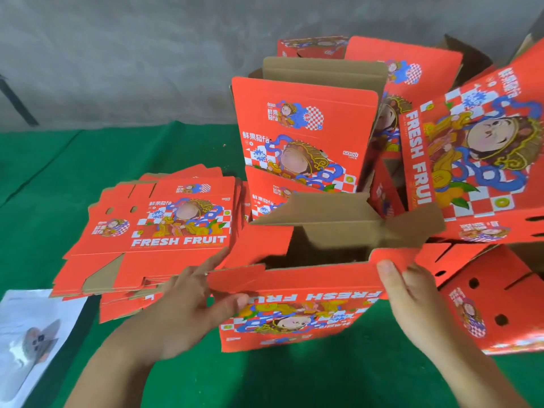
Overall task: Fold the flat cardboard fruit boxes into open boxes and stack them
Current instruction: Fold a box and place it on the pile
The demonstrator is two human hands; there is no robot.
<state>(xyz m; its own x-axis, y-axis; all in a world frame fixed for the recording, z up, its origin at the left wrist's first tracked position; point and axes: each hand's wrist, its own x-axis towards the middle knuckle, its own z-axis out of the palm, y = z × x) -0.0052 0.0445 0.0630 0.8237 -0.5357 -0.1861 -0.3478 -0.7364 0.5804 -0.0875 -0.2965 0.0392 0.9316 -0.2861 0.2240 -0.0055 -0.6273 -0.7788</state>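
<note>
Box [297, 307] stands open-top on surface [265, 378], directly ahead, between your hands. Long axis runs left-right. Left hand [188, 307] pinches near-left flap; right hand [412, 293] grips near-right rim. Both equally near. Flats [153, 231] left; stack [306, 131] behind.

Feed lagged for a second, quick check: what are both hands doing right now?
Left hand: pinching the near box at its left flap.
Right hand: gripping that box's near top edge.

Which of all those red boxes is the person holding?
The open fruit box nearest the camera, printed upside down. The left hand and right hand grip its near rim; the others stand untouched.
</note>
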